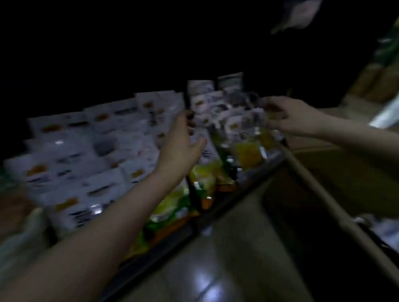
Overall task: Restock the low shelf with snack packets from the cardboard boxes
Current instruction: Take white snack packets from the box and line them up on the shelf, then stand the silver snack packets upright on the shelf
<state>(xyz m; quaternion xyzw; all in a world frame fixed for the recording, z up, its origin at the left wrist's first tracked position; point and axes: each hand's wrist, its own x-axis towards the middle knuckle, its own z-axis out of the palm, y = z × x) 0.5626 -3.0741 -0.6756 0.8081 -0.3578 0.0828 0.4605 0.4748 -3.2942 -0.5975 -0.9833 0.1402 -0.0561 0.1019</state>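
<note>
The view is dark and blurred. Rows of white snack packets [83,157] stand on the low shelf [175,235], with yellow-green packets [173,205] along its front. My left hand [182,142] reaches into the shelf, fingers against the white packets near the middle. My right hand [287,116] reaches in from the right, fingers curled at the top of a group of white and yellow packets [236,125]. Blur hides whether either hand really grips a packet. An open cardboard box [323,190] stands at the right.
Glossy tiled floor [212,277] runs in front of the shelf. More packets [397,235] lie at the lower right beyond the box edge. Goods on another rack [384,81] show at the far right. The space above the shelf is black.
</note>
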